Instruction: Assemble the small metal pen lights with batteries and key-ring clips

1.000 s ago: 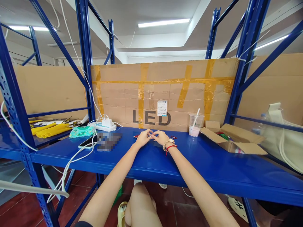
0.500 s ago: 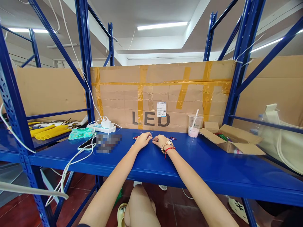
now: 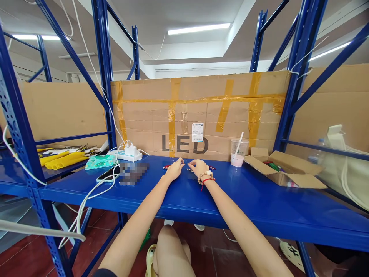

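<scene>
My left hand [image 3: 174, 169] rests on the blue shelf [image 3: 253, 196], fingers curled and pinched on a small piece I cannot make out. My right hand [image 3: 199, 167], with a bead bracelet and red string at the wrist, lies a little to its right, fingers pinched the same way. A short gap separates the two hands. Several small red and metal parts [image 3: 188, 168] lie scattered on the shelf between and behind them, in front of the taped cardboard sheet marked LED [image 3: 198, 115].
A plastic cup with a straw [image 3: 238, 152] and an open cardboard box [image 3: 284, 169] stand to the right. A phone [image 3: 107, 174], power strip with charger [image 3: 127, 154], white cables and a green pack [image 3: 99, 161] lie left. Yellow tubes [image 3: 62, 159] sit on the neighbouring shelf.
The hands, touching fingertip to fingertip a second ago, have drawn slightly apart. The view has shifted a little.
</scene>
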`<action>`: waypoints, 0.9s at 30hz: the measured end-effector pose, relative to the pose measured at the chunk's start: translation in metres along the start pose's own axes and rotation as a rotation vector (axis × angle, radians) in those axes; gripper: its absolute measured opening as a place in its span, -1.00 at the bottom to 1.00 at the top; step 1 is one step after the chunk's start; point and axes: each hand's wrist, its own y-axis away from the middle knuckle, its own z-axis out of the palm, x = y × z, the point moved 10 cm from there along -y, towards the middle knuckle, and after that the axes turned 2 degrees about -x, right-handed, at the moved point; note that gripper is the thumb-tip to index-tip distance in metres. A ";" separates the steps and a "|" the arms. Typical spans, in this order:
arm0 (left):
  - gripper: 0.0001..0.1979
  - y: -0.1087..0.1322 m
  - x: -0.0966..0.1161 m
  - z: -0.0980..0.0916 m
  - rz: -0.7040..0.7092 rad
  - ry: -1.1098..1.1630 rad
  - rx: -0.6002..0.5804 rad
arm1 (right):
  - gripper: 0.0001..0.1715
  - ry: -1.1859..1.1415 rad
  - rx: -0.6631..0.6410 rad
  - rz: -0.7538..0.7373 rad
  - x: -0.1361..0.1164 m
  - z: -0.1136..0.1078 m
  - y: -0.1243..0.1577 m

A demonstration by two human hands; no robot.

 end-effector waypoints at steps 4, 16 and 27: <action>-0.80 -0.001 -0.003 0.002 -0.004 0.048 -0.002 | -0.76 -0.091 0.104 -0.024 -0.002 -0.010 0.001; -0.79 -0.011 0.004 0.007 0.145 0.121 0.032 | -0.76 -0.268 0.251 -0.138 -0.013 -0.029 0.006; -0.75 -0.007 0.008 0.006 0.141 0.171 0.021 | -0.68 -0.439 0.113 -0.112 -0.011 -0.014 0.001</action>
